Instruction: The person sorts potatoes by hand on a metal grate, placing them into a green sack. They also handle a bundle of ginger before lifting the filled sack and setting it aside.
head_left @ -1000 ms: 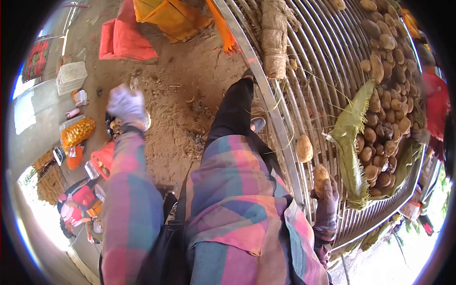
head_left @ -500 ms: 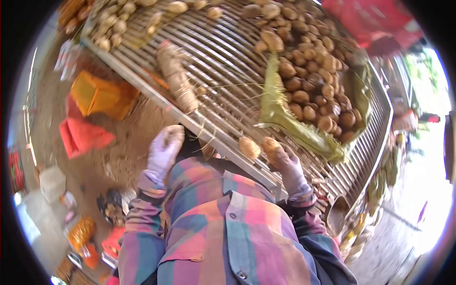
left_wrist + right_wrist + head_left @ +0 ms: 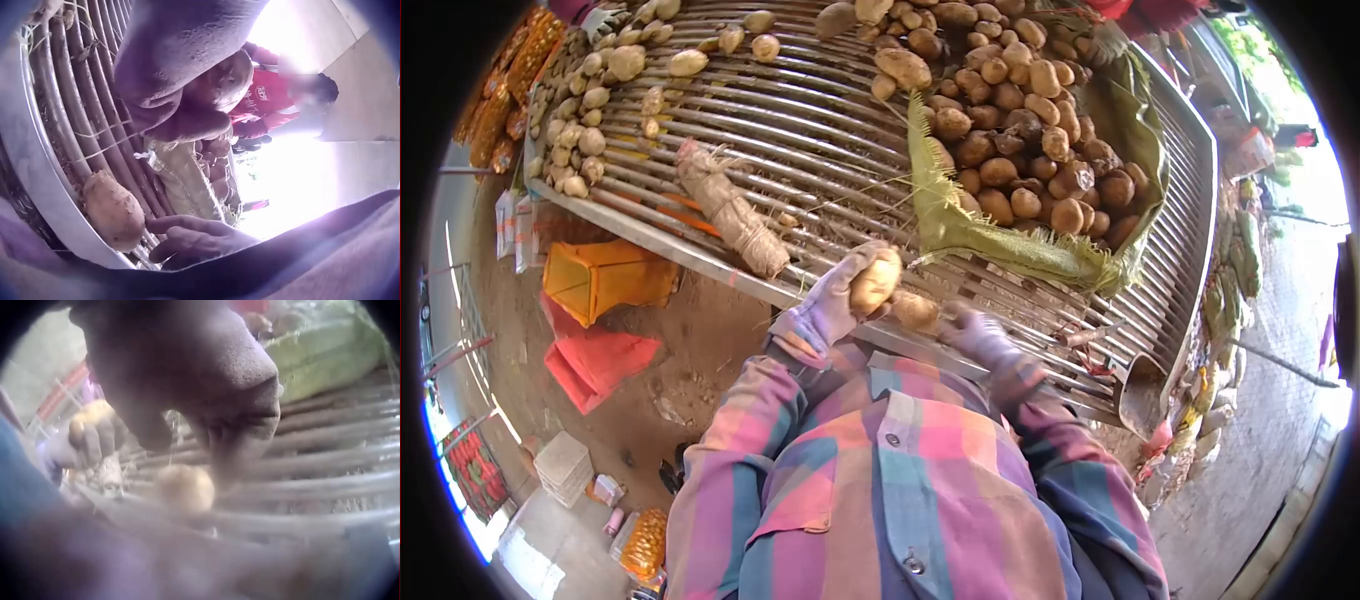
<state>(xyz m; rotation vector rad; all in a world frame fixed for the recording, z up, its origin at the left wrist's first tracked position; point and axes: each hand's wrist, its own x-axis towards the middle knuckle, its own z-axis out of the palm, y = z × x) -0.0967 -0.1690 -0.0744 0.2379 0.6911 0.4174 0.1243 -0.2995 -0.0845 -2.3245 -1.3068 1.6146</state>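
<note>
A wide sorting rack of metal bars point(image 3: 820, 130) fills the area beyond the fingers of both hands, and its near edge runs just under them. On the rack, far past the fingertips and to the right, a green woven sack point(image 3: 1010, 245) lies open with a big heap of potatoes point(image 3: 1020, 120) on it. Another group of potatoes point(image 3: 590, 110) lies along the far left end of the rack, well apart from the left fingers. A bundle wrapped in twine point(image 3: 730, 215) lies on the bars to the left of the left hand, near but not touching it. Below the rack, on the dirt ground to the left side, there are an orange crate point(image 3: 605, 275) and a red sack point(image 3: 595, 360).

The person wears a plaid shirt point(image 3: 880, 480) and pale gloves. The left hand point(image 3: 830, 305) is lifted over the rack edge, and its fingers are curled around a potato point(image 3: 874, 282), which sits between the thumb and the other fingers. In the left wrist view the same held potato shows behind the curled glove.

A second potato point(image 3: 915, 310) lies on the bars at the rack edge, between the two hands. The right hand point(image 3: 980, 335) is just beside it, with loosely bent fingers point(image 3: 187, 234) that reach to it; the fingertips are at its side, and I cannot tell if they touch it. The right hand holds nothing.
</note>
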